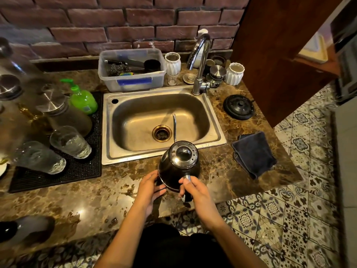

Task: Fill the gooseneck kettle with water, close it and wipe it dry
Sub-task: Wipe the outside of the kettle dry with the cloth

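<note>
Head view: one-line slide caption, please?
Right hand grips black kettle handle, left hand holds its base, spout over sink.

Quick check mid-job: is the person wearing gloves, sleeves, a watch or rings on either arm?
No. The left hand and right hand are bare: no gloves, rings or watch show. The left forearm and right forearm are uncovered down to the picture's lower edge, so no sleeves show. Dark clothing lies below them.
</note>
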### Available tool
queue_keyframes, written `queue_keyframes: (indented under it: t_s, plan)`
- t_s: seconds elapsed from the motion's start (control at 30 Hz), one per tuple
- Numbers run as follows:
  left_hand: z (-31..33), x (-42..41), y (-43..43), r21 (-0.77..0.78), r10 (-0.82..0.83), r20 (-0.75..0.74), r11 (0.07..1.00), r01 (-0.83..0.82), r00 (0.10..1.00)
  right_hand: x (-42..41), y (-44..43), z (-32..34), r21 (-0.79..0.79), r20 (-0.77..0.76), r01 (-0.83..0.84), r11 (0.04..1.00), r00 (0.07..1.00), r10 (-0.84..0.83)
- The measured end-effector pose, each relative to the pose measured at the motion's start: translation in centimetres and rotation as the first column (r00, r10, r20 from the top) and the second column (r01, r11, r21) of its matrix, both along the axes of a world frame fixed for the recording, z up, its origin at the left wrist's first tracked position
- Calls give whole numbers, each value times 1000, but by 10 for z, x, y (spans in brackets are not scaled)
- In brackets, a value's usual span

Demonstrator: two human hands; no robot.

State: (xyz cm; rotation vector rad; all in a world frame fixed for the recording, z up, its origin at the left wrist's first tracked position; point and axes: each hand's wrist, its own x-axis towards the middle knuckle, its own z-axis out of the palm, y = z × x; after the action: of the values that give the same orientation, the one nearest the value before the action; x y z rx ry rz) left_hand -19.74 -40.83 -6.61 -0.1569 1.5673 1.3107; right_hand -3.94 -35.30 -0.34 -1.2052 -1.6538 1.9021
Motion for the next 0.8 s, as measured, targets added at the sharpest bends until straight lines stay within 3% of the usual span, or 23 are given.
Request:
queue_keyframes:
  t_s: [0.3,0.8]
  plan:
    - [19,36,26,60,83,-1,995,-82,997,28,35,21,-1,-71,-7,1000,997,7]
    - [57,81,117,159,13,-24,987,-9,1000,79,124,64,60,-190,64,996,980,-52]
